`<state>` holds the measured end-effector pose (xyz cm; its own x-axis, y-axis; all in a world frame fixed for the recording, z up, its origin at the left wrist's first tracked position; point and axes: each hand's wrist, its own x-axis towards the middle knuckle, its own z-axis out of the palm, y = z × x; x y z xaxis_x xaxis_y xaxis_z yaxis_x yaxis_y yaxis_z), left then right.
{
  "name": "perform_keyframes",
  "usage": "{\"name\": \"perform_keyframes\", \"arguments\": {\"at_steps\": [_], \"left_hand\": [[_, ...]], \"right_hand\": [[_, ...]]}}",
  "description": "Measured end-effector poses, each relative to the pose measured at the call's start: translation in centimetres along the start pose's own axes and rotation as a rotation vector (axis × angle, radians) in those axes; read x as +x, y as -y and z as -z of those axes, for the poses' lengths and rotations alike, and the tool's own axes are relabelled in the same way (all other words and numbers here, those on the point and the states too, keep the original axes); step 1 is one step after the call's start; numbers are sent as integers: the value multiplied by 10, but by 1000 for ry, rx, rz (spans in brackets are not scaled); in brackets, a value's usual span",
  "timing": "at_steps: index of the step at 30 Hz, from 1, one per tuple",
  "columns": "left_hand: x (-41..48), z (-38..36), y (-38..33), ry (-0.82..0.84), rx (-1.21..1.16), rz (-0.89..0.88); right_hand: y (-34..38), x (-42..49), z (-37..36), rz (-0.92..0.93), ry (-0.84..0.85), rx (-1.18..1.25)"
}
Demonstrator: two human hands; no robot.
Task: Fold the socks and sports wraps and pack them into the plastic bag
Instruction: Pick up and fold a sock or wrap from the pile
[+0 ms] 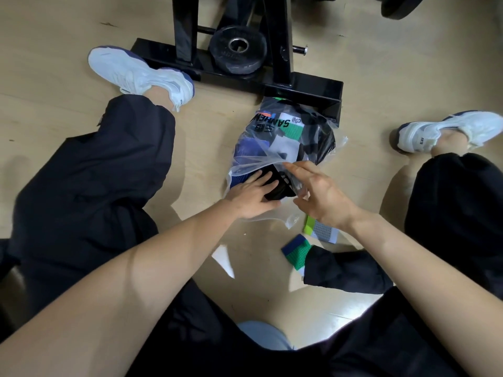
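Your left hand (253, 195) holds a black wrap (280, 186) between fingers and thumb, at the mouth of the plastic bag (246, 161). Right hand (324, 197) is spread, fingers straight, touching the bag's rim. Room is tight: the bag's far end sits right against the black rack base (299, 88), and your legs fence both sides. Bag is clear, on its side, stuffed with folded socks. A green-blue sock (296, 251) and a lime-grey sock (322, 229) lie loose on the wood floor (54, 63) near your right wrist.

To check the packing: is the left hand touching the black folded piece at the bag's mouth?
Touching. The head view shows fingers of the left hand lying on the black folded piece, thumb against its near edge.
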<state>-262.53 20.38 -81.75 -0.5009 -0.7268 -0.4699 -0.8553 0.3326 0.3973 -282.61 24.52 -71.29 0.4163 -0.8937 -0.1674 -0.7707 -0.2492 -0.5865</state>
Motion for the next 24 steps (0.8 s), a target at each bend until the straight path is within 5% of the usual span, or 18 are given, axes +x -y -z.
{"name": "perform_keyframes", "arguments": {"at_steps": [8,12,18,24], "left_hand": [[-47,18,-4,-72,59,-45],[-74,27,-9,-166,107,-36],[-110,16,-50,-216,37,-249],[-82,-47,-92,92,94,-369]], "right_hand": [[9,-18,-1,62,-163,149],[-15,-40,0,-154,-228,236],[-86,-71,-27,-418,213,105],[-103,-91,-57,-487,602,-95]]}}
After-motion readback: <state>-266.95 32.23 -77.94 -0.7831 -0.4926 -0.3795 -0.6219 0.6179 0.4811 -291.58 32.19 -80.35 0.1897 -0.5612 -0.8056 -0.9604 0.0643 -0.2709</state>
